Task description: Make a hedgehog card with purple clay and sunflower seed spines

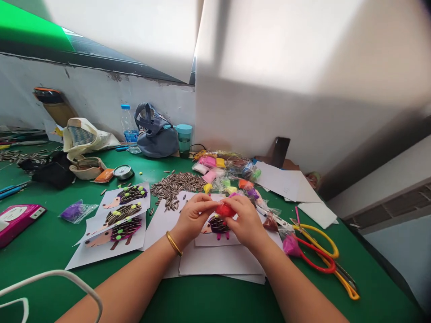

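Observation:
My left hand (194, 216) and my right hand (245, 220) meet above the table, pinching a lump of red modelling clay (225, 210) between their fingers. Just below them lies a paper card with a small hedgehog picture (215, 226), partly hidden by my hands. A gold bangle (173, 243) circles my left wrist. Further left, several finished hedgehog pictures of seeds and felt (123, 215) lie on white sheets. A heap of striped sunflower seeds (177, 186) sits beyond my left hand.
Clay packets in plastic bags (218, 172) crowd the back of the green table (208, 305). Red-and-yellow-handled scissors (316, 251) lie to the right. A water bottle (127, 128), grey bag (155, 134) and teal cup (184, 139) stand against the wall.

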Demonstrator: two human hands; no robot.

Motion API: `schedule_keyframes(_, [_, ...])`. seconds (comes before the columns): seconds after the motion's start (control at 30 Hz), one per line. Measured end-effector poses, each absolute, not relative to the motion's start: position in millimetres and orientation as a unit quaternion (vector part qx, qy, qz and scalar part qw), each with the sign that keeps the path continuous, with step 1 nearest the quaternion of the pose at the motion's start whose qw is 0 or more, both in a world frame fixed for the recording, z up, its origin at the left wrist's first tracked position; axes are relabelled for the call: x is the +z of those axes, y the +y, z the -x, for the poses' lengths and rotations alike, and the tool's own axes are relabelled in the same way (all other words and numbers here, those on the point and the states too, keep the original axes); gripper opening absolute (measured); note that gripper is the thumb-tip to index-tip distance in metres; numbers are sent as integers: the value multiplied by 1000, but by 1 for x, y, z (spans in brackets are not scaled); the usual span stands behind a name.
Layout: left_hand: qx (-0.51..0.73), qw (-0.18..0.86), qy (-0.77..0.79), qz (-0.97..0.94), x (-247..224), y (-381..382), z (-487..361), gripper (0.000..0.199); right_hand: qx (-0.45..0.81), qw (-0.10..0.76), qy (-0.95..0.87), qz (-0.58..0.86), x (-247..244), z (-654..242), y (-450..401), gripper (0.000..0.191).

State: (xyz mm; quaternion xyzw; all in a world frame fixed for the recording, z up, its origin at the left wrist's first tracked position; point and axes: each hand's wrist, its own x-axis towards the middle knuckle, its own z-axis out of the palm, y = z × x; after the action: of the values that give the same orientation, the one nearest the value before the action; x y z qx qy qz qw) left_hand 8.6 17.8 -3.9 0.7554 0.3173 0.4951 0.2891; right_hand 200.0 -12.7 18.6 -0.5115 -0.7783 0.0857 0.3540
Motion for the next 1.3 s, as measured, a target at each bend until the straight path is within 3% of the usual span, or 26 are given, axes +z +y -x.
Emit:
schedule_keyframes(0.27, [450, 281, 356, -769, 1, 17, -7, 24, 85, 382, -773, 499, 25, -191, -21, 23])
schedule_keyframes(0.63, [491, 194, 337, -779, 0, 15, -7, 12, 146, 363, -770, 504, 25, -192, -21, 15])
schedule_keyframes(0.97, [370, 319, 381, -785, 4, 20, -3, 10, 183, 307, -799, 483, 29, -198, -21, 12])
schedule_keyframes(1.13, [379, 317, 411, -766, 2, 20, -5, 13, 182, 317, -784, 501, 26, -198, -20, 20])
schedule_keyframes(1.3, [417, 407, 432, -688, -7, 27, -3, 30, 111, 311, -773, 541, 26, -202, -7, 20])
